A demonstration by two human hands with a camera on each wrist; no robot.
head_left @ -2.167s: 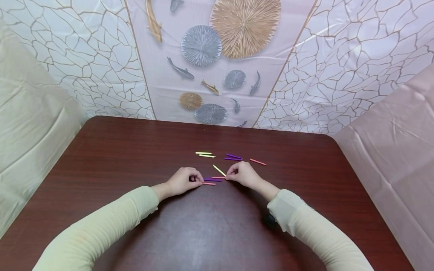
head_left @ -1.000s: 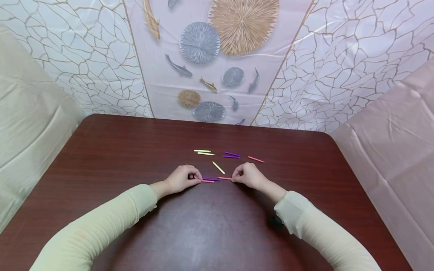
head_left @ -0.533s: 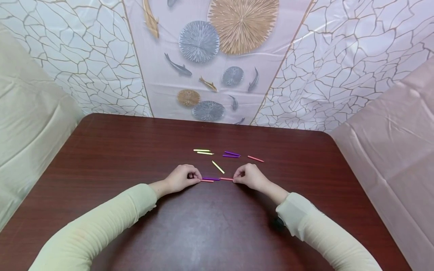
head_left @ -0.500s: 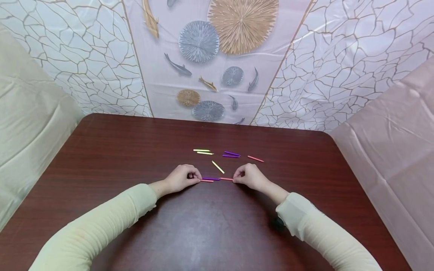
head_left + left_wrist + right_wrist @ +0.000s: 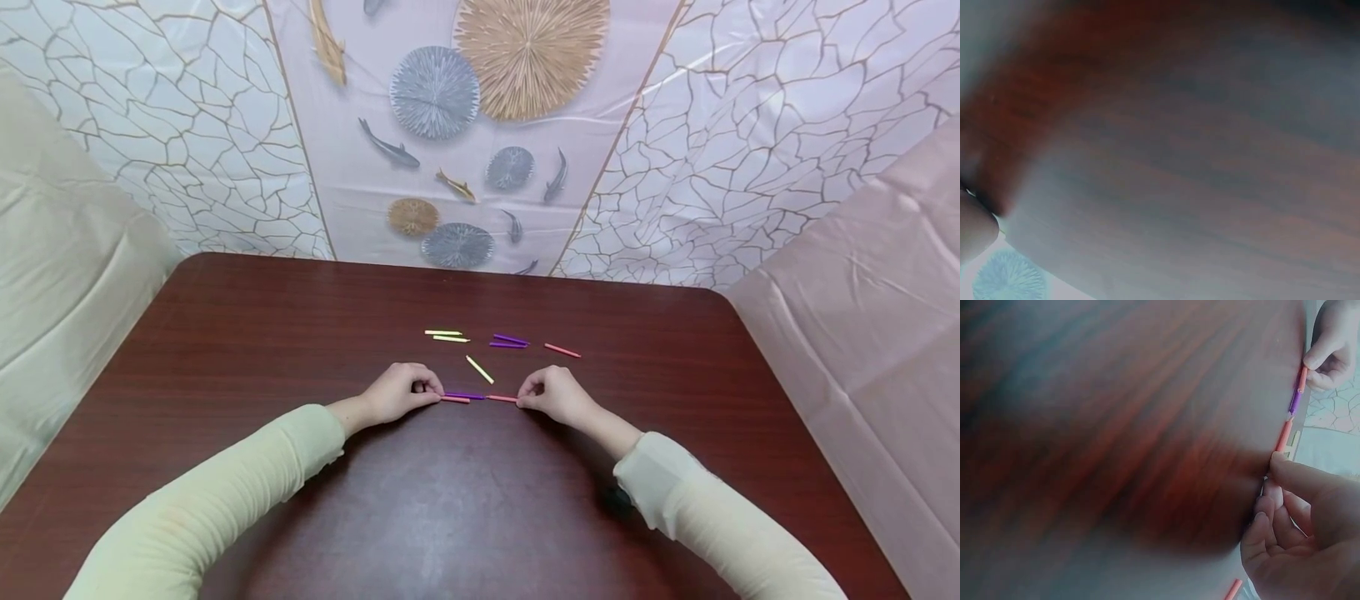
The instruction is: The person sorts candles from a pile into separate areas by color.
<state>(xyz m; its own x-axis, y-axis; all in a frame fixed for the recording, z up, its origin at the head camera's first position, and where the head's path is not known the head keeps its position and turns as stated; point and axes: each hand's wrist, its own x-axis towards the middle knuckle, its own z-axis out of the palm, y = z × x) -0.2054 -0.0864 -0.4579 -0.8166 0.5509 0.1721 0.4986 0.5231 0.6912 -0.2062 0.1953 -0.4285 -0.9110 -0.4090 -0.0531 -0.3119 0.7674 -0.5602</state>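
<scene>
Low over the table's middle, my left hand (image 5: 400, 392) pinches one end of a thin coral candle (image 5: 457, 401). A purple candle (image 5: 467, 396) runs alongside it, its left end right at the left fingertips. From the other side, my right hand (image 5: 558, 395) pinches the right end of a second coral candle (image 5: 502, 398) between thumb and finger. That candle's narrow tip points left, close to the purple candle's right end, as the right wrist view also shows with its coral candle (image 5: 1284, 436). The left wrist view shows mostly blurred tabletop.
A yellow candle (image 5: 480, 369) lies slanted just behind the hands. Farther back rest two yellow candles (image 5: 451, 338), two purple candles (image 5: 508, 345) and a coral candle (image 5: 562, 350). The dark red-brown table (image 5: 300, 308) ends at a patterned cloth backdrop (image 5: 457, 246).
My right hand has drawn its coral candle to the right, away from the slanted yellow one; the tip that overlapped the purple candle now sits at its end. The left hand stays nearly in place.
</scene>
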